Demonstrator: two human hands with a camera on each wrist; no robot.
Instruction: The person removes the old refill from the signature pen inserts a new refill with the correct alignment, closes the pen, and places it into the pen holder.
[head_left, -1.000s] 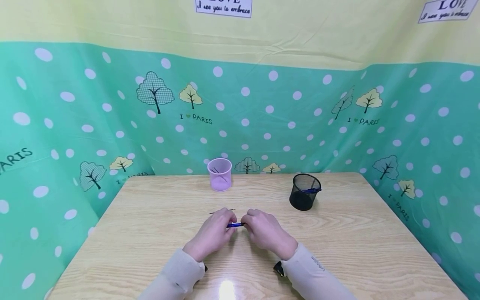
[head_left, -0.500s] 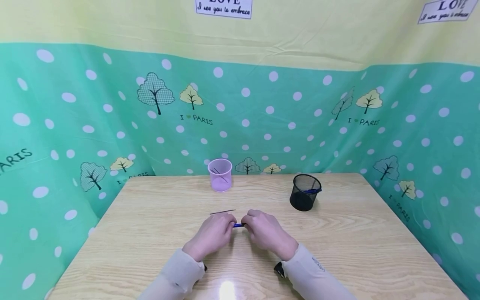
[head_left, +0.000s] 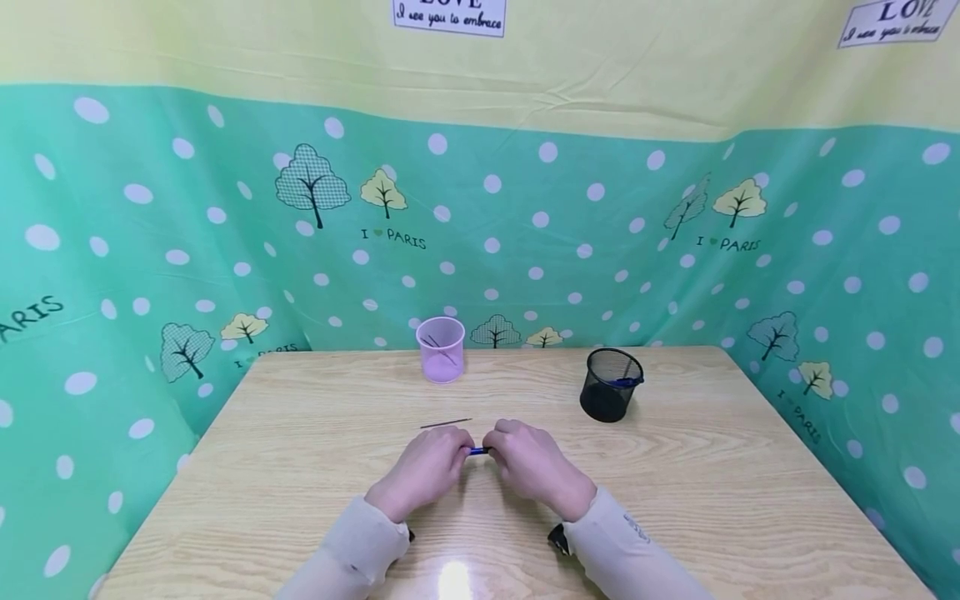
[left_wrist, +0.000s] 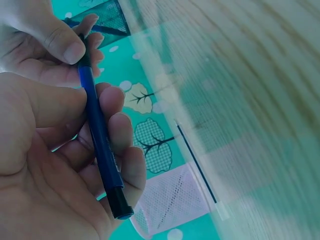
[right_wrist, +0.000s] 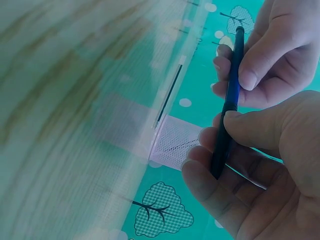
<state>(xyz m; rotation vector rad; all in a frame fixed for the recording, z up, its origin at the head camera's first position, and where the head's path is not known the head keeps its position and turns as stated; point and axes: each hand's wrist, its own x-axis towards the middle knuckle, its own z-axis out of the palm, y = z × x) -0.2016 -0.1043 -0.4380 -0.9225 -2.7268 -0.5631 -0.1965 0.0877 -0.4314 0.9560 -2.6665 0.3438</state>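
Both hands hold one blue pen [head_left: 477, 451] above the middle of the table. My left hand [head_left: 433, 465] grips the blue barrel between thumb and curled fingers; in the left wrist view the pen's black end [left_wrist: 119, 202] sticks out past the fingers. My right hand [head_left: 531, 460] pinches the pen's dark front section [right_wrist: 226, 127], thumb on top and fingers beneath. A thin dark pen refill [head_left: 446, 423] lies on the wood just beyond the left hand.
A lilac mesh pen cup [head_left: 441, 368] with thin dark sticks in it stands at the table's back edge. Further right stands a black mesh pen cup [head_left: 602, 404] with a blue pen [head_left: 624, 382] inside. A patterned curtain [head_left: 525, 208] hangs behind the wooden table [head_left: 300, 417].
My left hand's fingers have shifted slightly right along the pen, so less blue barrel shows between the hands. More of the refill behind the hand is visible. The right hand stays in place.
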